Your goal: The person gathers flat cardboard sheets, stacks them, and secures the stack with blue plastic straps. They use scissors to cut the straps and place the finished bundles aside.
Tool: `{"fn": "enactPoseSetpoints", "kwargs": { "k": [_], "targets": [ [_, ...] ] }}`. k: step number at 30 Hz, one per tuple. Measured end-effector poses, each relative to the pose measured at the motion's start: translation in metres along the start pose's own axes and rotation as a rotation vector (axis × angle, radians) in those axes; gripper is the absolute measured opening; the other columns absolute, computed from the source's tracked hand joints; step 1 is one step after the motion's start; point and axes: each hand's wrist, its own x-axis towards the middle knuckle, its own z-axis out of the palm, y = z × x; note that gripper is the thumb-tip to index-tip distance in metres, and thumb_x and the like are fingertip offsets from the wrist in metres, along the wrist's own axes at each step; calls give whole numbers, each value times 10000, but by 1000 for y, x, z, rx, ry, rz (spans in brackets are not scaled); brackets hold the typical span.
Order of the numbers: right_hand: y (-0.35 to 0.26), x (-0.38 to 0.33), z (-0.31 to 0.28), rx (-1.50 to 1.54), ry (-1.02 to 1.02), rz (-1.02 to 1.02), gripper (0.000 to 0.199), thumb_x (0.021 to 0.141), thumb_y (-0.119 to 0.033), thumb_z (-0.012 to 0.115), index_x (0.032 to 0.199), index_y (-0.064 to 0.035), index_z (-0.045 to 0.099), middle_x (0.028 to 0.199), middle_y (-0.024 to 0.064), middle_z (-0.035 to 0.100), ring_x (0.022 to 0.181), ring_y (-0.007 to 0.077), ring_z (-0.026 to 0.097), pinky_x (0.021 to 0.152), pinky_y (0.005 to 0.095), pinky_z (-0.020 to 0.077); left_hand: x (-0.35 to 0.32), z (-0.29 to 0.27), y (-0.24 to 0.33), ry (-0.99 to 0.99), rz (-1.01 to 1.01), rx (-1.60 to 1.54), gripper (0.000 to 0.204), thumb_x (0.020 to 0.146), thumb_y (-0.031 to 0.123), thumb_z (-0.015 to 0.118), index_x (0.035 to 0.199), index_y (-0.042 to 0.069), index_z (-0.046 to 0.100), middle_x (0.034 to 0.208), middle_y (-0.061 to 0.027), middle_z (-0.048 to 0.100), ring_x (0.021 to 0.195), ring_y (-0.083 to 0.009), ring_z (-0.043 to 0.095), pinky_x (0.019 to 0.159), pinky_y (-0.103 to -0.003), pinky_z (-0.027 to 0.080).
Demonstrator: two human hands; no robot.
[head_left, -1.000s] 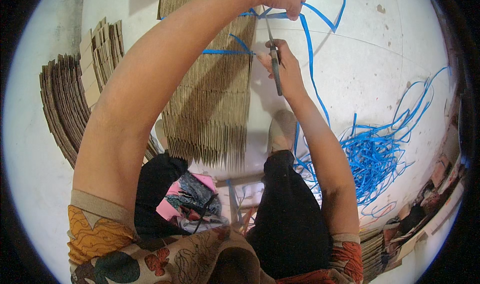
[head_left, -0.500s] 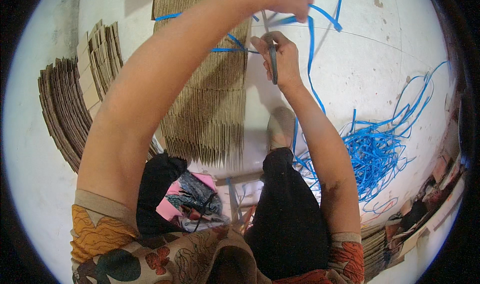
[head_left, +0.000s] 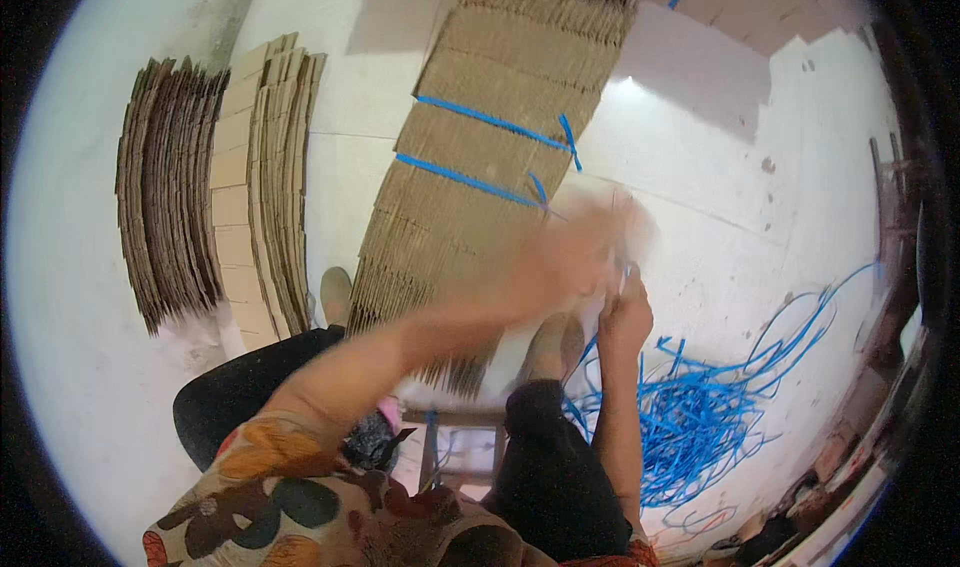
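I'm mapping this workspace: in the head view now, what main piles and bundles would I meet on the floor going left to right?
Dark cardboard stack, lighter cardboard stack, blue-strapped cardboard bundle, blue strap tangle.

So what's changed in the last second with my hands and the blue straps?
Your left hand has swung back toward you from near the upper strap; your right hand has drawn back too. Your left forearm no longer covers that strap. Blur hides what either hand holds. The lower strap stays on the cardboard bundle, the blue pile on your right.
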Motion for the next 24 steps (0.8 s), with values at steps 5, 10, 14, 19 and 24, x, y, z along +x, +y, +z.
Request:
{"fn": "enactPoseSetpoints", "kwargs": {
  "k": [5, 10, 14, 19, 24],
  "targets": [
    [-50, 49, -2, 1250, -171, 416, 472, 869, -356, 528, 1195, -19, 474, 1131, 172, 520, 1018, 292, 524, 828, 415, 434, -16, -201, -112, 604, -286, 364, 798, 761, 432, 645, 1354, 17, 309, 1389, -178, 326, 1277, -280, 315, 987, -384, 323],
    [-98, 120, 27, 1219, -294, 641, 594, 845, -502, 500, 1225, -48, 455, 1168, 128, 501, 1020, 272, 506, 848, 416, 419, 8, -192, -129, 401, -488, -250, 919, 671, 467, 709, 1341, -14, 303, 1340, -174, 380, 1211, -277, 390, 965, -365, 341],
    [-113, 122, 43, 1687, -318, 607, 519, 881, -452, 460, 1214, -54, 463, 1168, 116, 524, 1032, 270, 512, 874, 409, 418, 3, -158, -102, 310, -462, -362, 878, 647, 387, 748, 1313, -9, 335, 1233, -147, 479, 1127, -256, 458, 939, -351, 369],
    [-103, 51, 1, 1690, -168, 717, 467, 899, -392, 441, 1225, -58, 456, 1223, 100, 508, 1093, 277, 493, 923, 406, 407, -28, -142, -68, 259, -357, -150, 892, 580, 281, 775, 1305, 3, 336, 1194, -167, 508, 1113, -278, 482, 937, -351, 382],
    [-134, -2, -92, 1739, 31, 792, 510, 900, -430, 407, 1232, -45, 452, 1250, 117, 487, 1121, 285, 472, 942, 415, 396, -33, -135, 37, 144, -350, 243, 931, 543, 315, 777, 1294, -4, 328, 1258, -230, 429, 1160, -359, 431, 959, -399, 363]
  ]
}}
